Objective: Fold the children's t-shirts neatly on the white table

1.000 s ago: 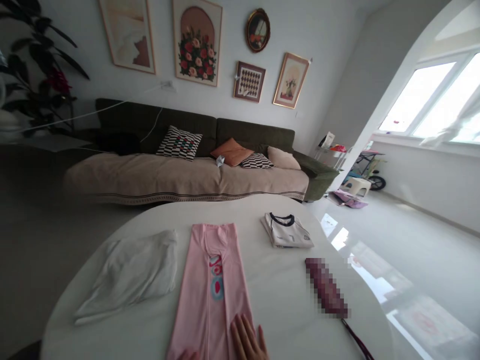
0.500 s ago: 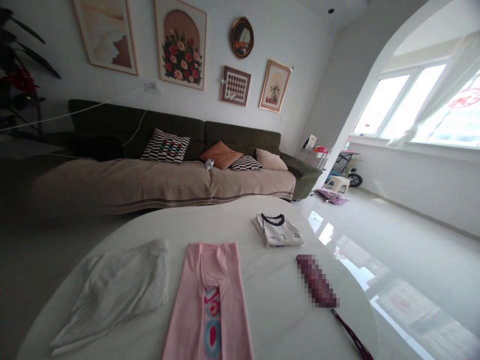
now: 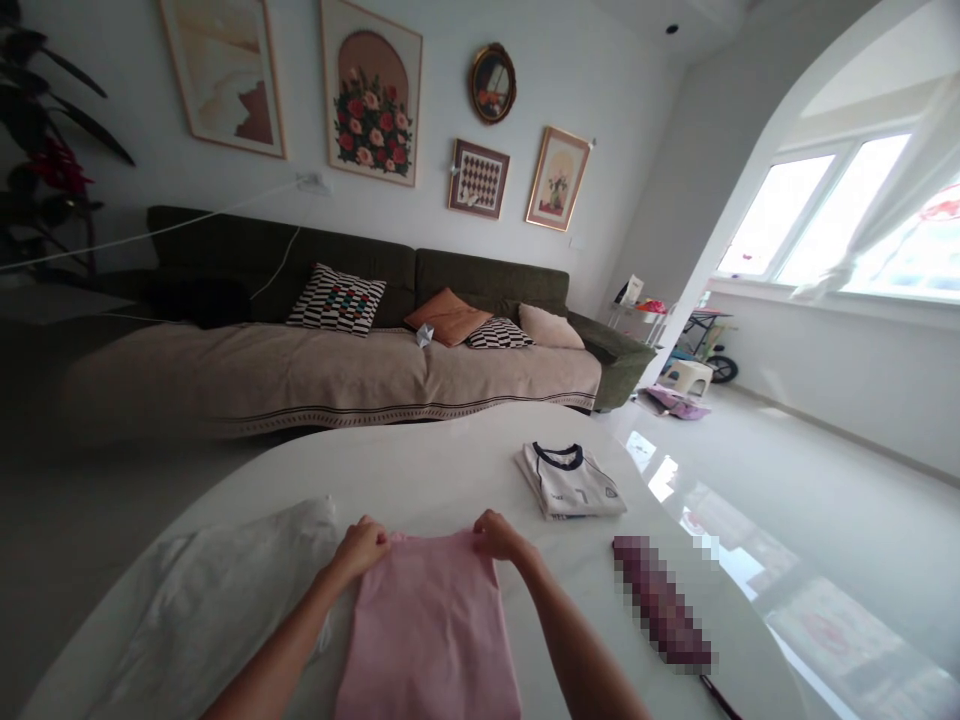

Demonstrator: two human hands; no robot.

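Observation:
The pink pants (image 3: 431,630) lie lengthwise on the white table and run out of the bottom of the view. At their far left corner my left hand (image 3: 366,546) is closed, pinching the edge of the cloth. My right hand (image 3: 498,535) grips the far right corner the same way. Between the hands the cloth is a smooth, nearly flat panel. A thin white drawstring-like cloth piece (image 3: 232,570) spreads out to the left, partly behind my left forearm.
A folded white jersey with a dark collar (image 3: 581,490) rests toward the table's far right. In front of it is a pixelated dark red object (image 3: 664,605). The rounded table (image 3: 420,475) faces a long sofa (image 3: 322,375) with several cushions.
Both hands have come into view and closed on the pants' far corners. The gap between the legs and the patterned strip are now hidden. The view has shifted slightly.

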